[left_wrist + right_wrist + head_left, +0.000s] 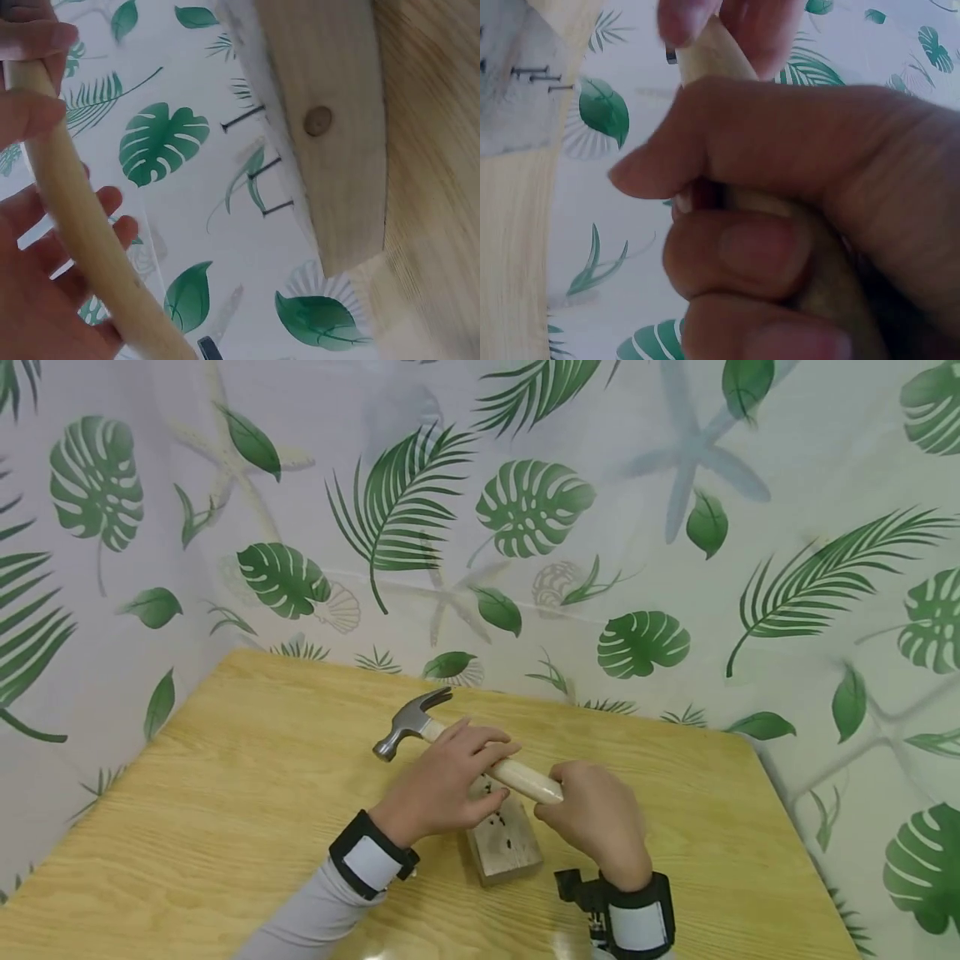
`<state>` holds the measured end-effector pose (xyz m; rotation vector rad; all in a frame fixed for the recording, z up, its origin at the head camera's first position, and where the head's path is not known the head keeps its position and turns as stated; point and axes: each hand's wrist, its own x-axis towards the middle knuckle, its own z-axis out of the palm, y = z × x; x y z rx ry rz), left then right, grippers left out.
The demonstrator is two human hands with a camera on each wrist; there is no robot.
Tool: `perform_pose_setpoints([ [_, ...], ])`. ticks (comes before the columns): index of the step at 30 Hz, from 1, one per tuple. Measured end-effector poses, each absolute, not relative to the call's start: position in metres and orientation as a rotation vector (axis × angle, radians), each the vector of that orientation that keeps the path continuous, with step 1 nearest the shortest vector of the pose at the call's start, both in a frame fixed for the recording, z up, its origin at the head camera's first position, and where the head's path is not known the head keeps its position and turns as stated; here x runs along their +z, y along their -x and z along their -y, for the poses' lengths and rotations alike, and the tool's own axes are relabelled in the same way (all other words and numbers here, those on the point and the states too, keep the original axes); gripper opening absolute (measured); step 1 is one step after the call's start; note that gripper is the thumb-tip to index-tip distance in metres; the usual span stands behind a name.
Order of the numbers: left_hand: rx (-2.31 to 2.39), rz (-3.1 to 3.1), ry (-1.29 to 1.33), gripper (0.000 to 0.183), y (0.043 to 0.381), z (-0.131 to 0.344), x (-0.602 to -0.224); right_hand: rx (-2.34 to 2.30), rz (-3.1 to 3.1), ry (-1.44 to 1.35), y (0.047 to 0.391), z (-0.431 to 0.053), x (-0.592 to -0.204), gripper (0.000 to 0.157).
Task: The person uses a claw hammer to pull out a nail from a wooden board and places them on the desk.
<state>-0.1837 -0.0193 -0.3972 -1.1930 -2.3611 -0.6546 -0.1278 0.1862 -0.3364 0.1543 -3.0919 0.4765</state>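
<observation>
A claw hammer [531, 781] with a steel head and pale wooden handle is held slantwise over the table, its head at the far left. My right hand [600, 814] grips the end of the handle, its fingers wrapped round the wood in the right wrist view. Farther up, my left hand [446, 781] holds the handle, fingers curled over it and thumb on the near side. Below the hands lies a wooden block [502, 852], partly hidden by the left hand. Several dark nails [244, 118] stick out of its top face. A round knot [318, 121] marks its side.
The block lies on a yellow wood-grain table [262, 793]. A white cloth [540, 585] printed with green leaves hangs behind the table and along its sides. Black straps with small cameras are on both wrists.
</observation>
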Motion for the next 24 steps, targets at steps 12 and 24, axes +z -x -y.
perform_pose_setpoints([
  [12,-0.298,2.469,1.101,0.024,0.186,0.017,-0.406,0.454,3.143,-0.167,0.127,-0.182,-0.336,0.015],
  [24,-0.731,2.626,1.006,0.016,0.193,0.025,-0.409,0.863,2.369,-0.509,0.102,-0.200,-0.299,0.030],
])
